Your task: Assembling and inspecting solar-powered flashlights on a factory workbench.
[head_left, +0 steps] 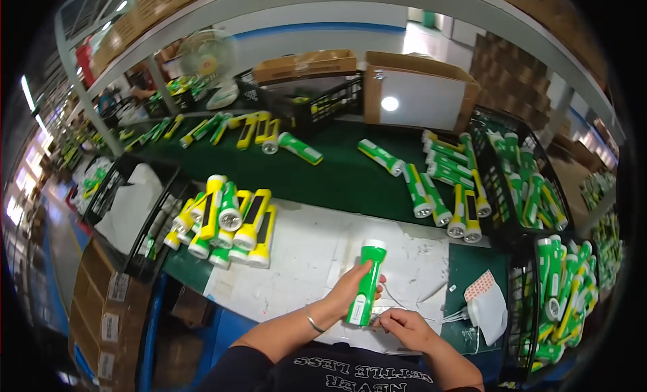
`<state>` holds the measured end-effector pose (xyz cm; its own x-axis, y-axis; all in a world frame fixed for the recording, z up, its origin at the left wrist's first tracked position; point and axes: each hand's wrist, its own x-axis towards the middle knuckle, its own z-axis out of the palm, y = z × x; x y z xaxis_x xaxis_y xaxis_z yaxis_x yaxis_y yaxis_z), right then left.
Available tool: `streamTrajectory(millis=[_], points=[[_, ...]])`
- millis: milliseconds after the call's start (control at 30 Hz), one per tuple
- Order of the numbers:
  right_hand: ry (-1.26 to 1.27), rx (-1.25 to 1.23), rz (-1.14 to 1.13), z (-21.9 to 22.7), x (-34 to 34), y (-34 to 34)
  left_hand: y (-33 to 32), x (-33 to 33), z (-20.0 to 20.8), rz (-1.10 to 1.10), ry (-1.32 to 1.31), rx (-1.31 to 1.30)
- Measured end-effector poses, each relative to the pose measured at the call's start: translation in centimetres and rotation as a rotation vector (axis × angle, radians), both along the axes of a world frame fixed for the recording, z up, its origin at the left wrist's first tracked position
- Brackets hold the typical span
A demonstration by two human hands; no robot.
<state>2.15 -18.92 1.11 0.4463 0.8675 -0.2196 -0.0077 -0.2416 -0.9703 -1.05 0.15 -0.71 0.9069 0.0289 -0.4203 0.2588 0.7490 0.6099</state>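
Gripping a green torch [366,284] around its lower body, the left hand [352,289] holds it nearly upright, white head up and tilted slightly away, so the tail end sits down by the other hand. The right hand [403,326] is closed in a pinch on something small and pale at the torch's base; what exactly is too small to tell, though a thin white cord [450,318] trails off to the right from there. Both forearms come in low, the left wrist with a bangle [311,320] cocked upward, the right lying flatter with fingers curled in.

Under the hands a white sheet [317,257] covers the bench [337,179], a plain working patch. Just right, a white packet with a red dotted sheet [486,299] lies within reach. To the left, a heap [226,220] of yellow and green torches lies stacked together. Farther out, green torches lie in a row [445,186] on the green mat, and black crates [532,190] on the right hold many more. Behind stands a cardboard box [418,88].
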Motion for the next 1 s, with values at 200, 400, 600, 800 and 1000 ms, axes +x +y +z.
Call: streamTrajectory(millis=[200,400,600,800,1000], points=[[-0.010,0.042,-0.127,-0.9,0.2,-1.2,-0.8,1.1,-0.1,-0.110,0.016,-0.030],[-0.255,0.023,-0.188,0.2,0.7,-0.1,-0.8,1.0,-0.4,-0.082,-0.024,-0.031],[0.127,-0.074,-0.192,-0.9,-0.3,1.7,-1.6,0.7,-0.3,-0.106,-0.064,-0.051],[1.051,0.189,-0.021,-3.7,-3.4,0.3,-1.1,2.0,-0.3,-0.224,-0.021,-0.345],[0.876,0.145,-0.152,-2.1,-5.1,0.7,-1.2,2.9,-0.2,-0.309,-0.094,-0.397]])
